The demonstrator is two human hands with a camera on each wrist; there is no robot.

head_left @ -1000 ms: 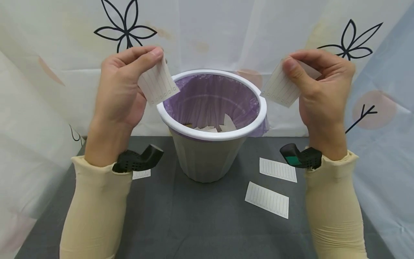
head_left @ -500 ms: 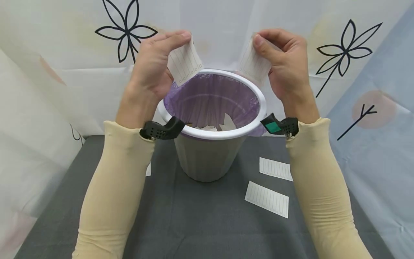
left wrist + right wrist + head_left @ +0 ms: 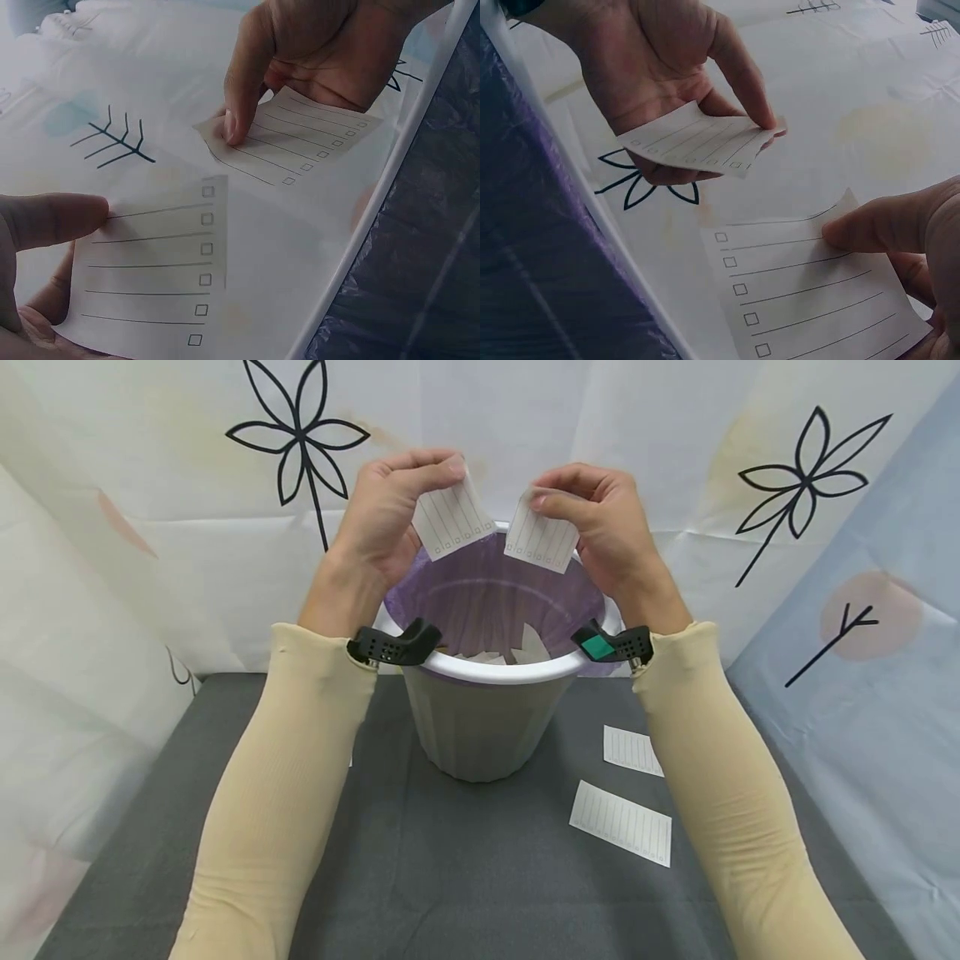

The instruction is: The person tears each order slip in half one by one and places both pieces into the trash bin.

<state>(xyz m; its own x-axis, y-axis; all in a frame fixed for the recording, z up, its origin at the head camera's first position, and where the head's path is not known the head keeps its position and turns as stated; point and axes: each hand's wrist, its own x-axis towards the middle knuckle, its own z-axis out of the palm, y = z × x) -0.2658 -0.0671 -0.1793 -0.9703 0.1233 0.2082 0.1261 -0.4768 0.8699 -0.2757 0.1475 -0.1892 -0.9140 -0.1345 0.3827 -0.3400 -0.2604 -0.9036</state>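
Between thumb and fingers, my left hand [image 3: 382,514] pinches a lined paper slip [image 3: 453,518] with a row of small checkboxes along its lower edge. My right hand [image 3: 603,527] pinches a similar checklist slip [image 3: 542,533]. The two slips hang apart, side by side, above the far part of a trash bin [image 3: 487,727] with a white rim. A purple bag [image 3: 495,577] lines the bin, and several pale paper pieces [image 3: 531,646] lie inside. Both slips also show in the left wrist view, with the left hand's slip [image 3: 154,274] nearer.
On the dark grey tablecloth [image 3: 465,868], one lined slip [image 3: 621,823] lies right of the bin. Behind it another slip [image 3: 632,750] is partly covered by the right sleeve. A printed white curtain [image 3: 517,435] stands close behind the bin.
Both hands have moved inward with their slips, the left one rightward and the right one leftward. The slips are now close together over the bin; those on the table have not moved.
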